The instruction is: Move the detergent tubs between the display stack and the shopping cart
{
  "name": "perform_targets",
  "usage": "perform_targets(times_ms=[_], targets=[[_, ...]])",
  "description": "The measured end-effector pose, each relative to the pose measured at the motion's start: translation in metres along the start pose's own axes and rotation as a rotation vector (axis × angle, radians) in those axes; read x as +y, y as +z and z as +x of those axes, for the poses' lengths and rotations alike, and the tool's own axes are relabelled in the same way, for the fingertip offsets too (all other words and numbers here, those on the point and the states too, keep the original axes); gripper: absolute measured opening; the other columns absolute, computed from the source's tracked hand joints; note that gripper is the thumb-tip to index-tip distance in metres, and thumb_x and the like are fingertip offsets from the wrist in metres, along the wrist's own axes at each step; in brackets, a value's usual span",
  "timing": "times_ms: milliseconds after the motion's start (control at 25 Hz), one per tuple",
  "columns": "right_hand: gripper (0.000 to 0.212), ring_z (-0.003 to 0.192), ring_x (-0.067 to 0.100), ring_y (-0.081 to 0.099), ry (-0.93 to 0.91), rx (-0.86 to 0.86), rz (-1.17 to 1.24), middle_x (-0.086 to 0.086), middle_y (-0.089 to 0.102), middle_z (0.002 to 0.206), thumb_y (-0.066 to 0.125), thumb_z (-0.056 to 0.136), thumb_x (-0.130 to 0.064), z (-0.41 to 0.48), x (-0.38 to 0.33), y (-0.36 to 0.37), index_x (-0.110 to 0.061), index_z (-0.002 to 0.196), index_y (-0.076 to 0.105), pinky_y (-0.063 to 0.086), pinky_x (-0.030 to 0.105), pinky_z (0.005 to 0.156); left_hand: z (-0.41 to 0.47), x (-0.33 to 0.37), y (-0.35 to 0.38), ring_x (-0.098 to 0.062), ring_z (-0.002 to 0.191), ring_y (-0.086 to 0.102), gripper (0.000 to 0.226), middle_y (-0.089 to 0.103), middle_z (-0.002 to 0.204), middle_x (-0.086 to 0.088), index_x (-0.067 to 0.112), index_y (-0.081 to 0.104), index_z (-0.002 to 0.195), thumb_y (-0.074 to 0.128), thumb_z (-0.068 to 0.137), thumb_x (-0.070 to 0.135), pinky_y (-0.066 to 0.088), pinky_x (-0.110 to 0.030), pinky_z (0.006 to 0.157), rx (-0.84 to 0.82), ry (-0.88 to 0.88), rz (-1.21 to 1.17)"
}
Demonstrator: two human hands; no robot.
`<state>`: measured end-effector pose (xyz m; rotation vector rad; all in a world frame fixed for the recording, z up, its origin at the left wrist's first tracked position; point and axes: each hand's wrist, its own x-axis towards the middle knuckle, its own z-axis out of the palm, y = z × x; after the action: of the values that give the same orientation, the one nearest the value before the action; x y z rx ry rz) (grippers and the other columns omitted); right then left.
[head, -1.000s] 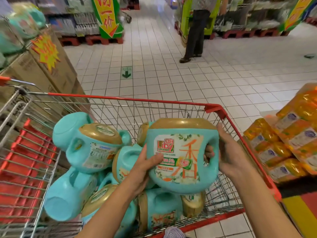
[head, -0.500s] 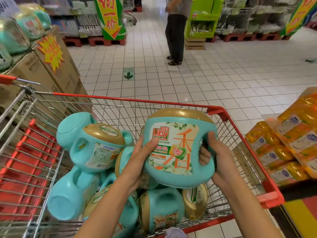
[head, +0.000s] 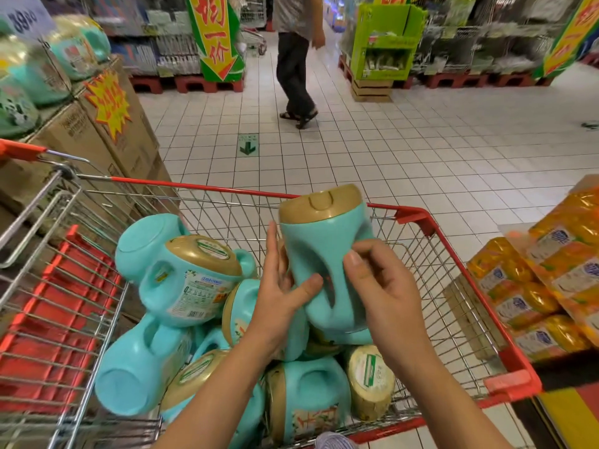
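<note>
A person stands at a red-rimmed wire shopping cart (head: 418, 218) in a supermarket aisle, seen from their own head-worn camera, the only view. Both bare hands hold one turquoise detergent tub (head: 327, 254) with a gold lid upright above the cart, its handle side turned toward the person. The left hand (head: 278, 296) presses against the tub's left side with fingers spread and the thumb on the handle. The right hand (head: 382, 293) closes around the tub's right side, thumb curled over the handle edge.

Below, a heap of matching tubs (head: 181, 280) lies tumbled on its sides in the basket, seven or so, though some are hidden. At far left, more tubs (head: 35, 79) sit blurred on top of cardboard boxes (head: 107, 131), apparently the display stack. Orange refill pouches (head: 557, 270) are piled at right. Another shopper (head: 295, 59) walks away down the tiled floor.

Judging by the full cart, most of the moving remains.
</note>
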<state>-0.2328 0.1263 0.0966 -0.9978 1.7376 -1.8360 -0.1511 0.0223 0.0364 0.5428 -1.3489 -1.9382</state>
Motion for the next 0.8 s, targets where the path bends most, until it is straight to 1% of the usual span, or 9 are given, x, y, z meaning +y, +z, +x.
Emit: perform_targets(times_ms=[120,240,360,440,480,560,640,720,800], targets=[[0.02,0.087,0.007,0.061,-0.29,-0.073,-0.4,-0.005,0.066,0.09,0.059,0.089,-0.024,0.0,-0.008,0.002,-0.012,0.099,0.072,0.048,0.021,0.078,-0.003,-0.003,-0.001,-0.026,0.124,0.056,0.078,0.056,0.138,-0.012,0.022,0.037,0.146,0.062,0.075,0.003,0.048,-0.041,0.102,0.056,-0.097,-0.295],[0.027,0.101,0.009,0.056,-0.413,0.011,-0.453,0.0,0.059,0.104,0.059,0.084,-0.032,0.01,-0.007,-0.016,-0.018,0.105,0.071,0.042,0.017,0.089,-0.009,-0.002,-0.002,-0.023,0.104,0.068,0.067,0.066,0.123,-0.012,0.011,0.045,0.14,0.064,0.076,0.005,0.059,-0.034,0.08,0.093,-0.19,-0.442],[0.064,0.119,0.005,0.05,-0.047,0.042,-0.344,-0.01,0.052,0.128,0.063,0.067,-0.059,0.022,0.006,-0.036,-0.038,0.126,0.053,0.042,0.023,0.096,-0.013,0.001,-0.007,-0.02,0.083,0.073,0.031,0.075,0.095,-0.007,0.008,0.058,0.121,0.048,0.092,0.016,0.059,-0.031,0.063,0.142,-0.303,-0.491],[0.099,0.112,0.006,0.06,0.232,-0.092,-0.104,-0.007,0.056,0.124,0.069,0.05,-0.07,0.026,0.019,-0.034,-0.028,0.135,0.044,0.05,0.021,0.083,-0.014,0.001,-0.01,-0.019,0.074,0.073,0.022,0.075,0.083,-0.004,0.011,0.06,0.108,0.047,0.091,0.014,0.059,-0.03,0.059,0.136,-0.321,-0.468],[0.102,0.105,0.006,0.065,0.291,-0.137,0.009,-0.005,0.062,0.119,0.072,0.051,-0.07,0.024,0.031,-0.033,-0.022,0.136,0.043,0.052,0.018,0.077,-0.013,0.004,-0.01,-0.019,0.073,0.073,0.028,0.075,0.082,-0.003,0.01,0.059,0.11,0.051,0.083,0.013,0.059,-0.03,0.059,0.132,-0.307,-0.457],[0.077,0.106,0.008,0.066,0.297,-0.158,0.174,-0.009,0.066,0.121,0.064,0.074,-0.055,0.019,0.045,-0.029,-0.023,0.14,0.042,0.053,0.018,0.077,-0.014,0.011,-0.01,-0.018,0.078,0.073,0.055,0.075,0.087,-0.003,0.008,0.053,0.125,0.057,0.07,0.015,0.06,-0.031,0.063,0.102,-0.28,-0.433],[0.059,0.112,0.003,0.062,0.237,-0.182,0.13,-0.019,0.065,0.123,0.051,0.084,-0.047,0.02,0.047,-0.028,-0.028,0.14,0.044,0.051,0.016,0.082,-0.014,0.015,-0.008,-0.017,0.09,0.072,0.068,0.074,0.103,-0.002,0.011,0.048,0.137,0.059,0.07,0.015,0.06,-0.031,0.073,0.068,-0.23,-0.383],[0.066,0.122,0.01,0.056,0.214,-0.227,-0.003,-0.013,0.062,0.128,0.053,0.08,-0.053,0.026,0.038,-0.027,-0.025,0.139,0.047,0.048,0.022,0.092,-0.016,0.021,-0.003,-0.015,0.109,0.066,0.067,0.067,0.124,0.001,0.021,0.043,0.143,0.058,0.079,0.01,0.057,-0.032,0.088,0.086,-0.151,-0.281],[0.096,0.123,0.021,0.057,0.231,-0.336,0.025,0.0,0.059,0.132,0.069,0.063,-0.067,0.026,0.031,-0.025,-0.018,0.141,0.043,0.049,0.031,0.095,-0.018,0.026,0.004,-0.011,0.123,0.057,0.074,0.056,0.139,0.009,0.029,0.035,0.148,0.063,0.081,0.014,0.049,-0.033,0.1,0.121,-0.056,-0.099]])
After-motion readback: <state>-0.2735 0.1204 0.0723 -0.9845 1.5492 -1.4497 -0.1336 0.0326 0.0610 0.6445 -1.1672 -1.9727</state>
